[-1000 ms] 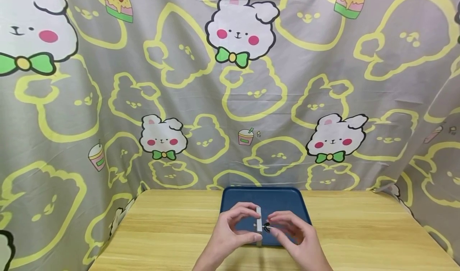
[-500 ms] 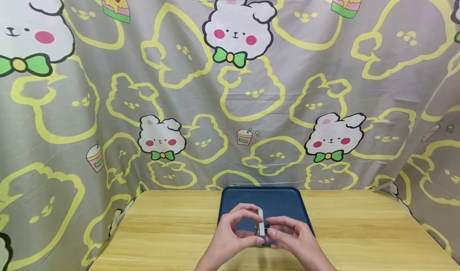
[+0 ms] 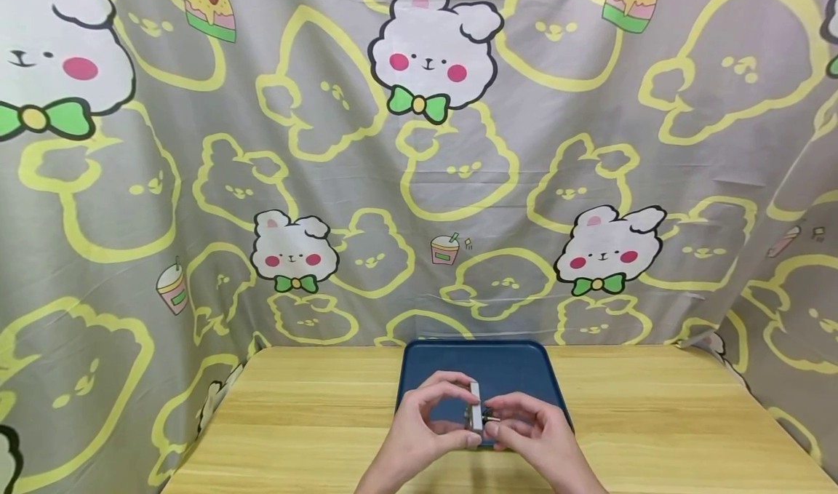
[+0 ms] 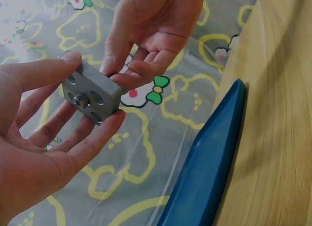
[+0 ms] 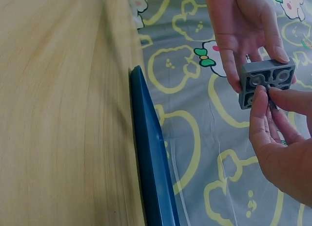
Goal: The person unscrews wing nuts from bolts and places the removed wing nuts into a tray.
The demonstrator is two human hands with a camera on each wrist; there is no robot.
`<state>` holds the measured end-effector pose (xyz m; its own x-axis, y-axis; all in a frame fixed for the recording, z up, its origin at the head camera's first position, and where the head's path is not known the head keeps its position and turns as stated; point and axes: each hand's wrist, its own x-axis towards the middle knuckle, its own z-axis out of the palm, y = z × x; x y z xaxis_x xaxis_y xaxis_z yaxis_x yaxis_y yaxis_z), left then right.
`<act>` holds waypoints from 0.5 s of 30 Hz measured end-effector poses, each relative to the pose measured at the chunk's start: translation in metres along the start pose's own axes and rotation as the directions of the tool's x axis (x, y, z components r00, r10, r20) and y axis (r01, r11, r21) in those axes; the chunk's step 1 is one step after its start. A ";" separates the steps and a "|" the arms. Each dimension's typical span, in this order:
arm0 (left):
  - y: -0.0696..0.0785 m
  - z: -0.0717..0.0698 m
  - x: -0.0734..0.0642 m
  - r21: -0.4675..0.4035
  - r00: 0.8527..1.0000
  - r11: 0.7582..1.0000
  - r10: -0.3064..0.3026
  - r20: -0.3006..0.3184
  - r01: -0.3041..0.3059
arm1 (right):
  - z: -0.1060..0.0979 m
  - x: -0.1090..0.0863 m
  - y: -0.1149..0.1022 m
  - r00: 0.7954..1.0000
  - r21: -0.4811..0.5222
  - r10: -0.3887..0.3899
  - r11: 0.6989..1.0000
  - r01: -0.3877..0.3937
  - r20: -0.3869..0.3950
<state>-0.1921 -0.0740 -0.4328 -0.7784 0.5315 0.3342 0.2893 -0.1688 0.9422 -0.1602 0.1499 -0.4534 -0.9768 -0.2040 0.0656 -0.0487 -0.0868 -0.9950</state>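
Observation:
My left hand [image 3: 422, 425] grips a small grey block [image 3: 476, 408] by its opposite edges, thumb on one side and fingertips on the other. Round holes run through the block's broad face. In the left wrist view, a bolt [image 4: 81, 100] sits in the middle of that face with its head outward. On the block's other side, my right hand [image 3: 540, 428] pinches a small dark part on the bolt's shank. That dark part [image 5: 271, 100] is mostly hidden by the thumb and fingers, so its shape is unclear. Both hands are held above the near edge of a tray.
The dark blue tray [image 3: 484, 356] lies on a wood-grain table [image 3: 314, 399]. Behind the table hangs a grey curtain [image 3: 366, 181] with cartoon prints, which also closes off both sides.
My right fingers have moved left, up to the block, and now close around the dark part, which stood in plain sight before. The left hand and block shifted slightly.

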 end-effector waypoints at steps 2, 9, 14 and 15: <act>0.000 0.000 0.000 -0.001 1.000 1.000 -0.001 -0.001 0.001 | 0.002 -0.001 -0.001 1.000 -0.034 -0.024 0.999 0.024 -0.012; -0.001 -0.001 0.001 -0.011 1.000 1.000 -0.008 0.002 0.008 | 0.010 -0.005 -0.002 0.988 -0.181 -0.136 0.976 0.121 -0.072; -0.003 -0.004 0.000 -0.020 1.000 1.000 0.004 -0.002 -0.004 | 0.016 -0.005 0.004 0.919 -0.353 -0.385 0.874 0.334 -0.085; -0.003 -0.004 0.000 -0.024 1.000 1.000 0.004 -0.005 -0.004 | 0.016 -0.004 0.006 0.884 -0.408 -0.463 0.821 0.399 -0.068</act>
<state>-0.1958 -0.0769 -0.4356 -0.7799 0.5270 0.3378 0.2786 -0.1911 0.9412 -0.1531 0.1345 -0.4588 -0.8547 -0.0739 0.5139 -0.5151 0.2453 -0.8213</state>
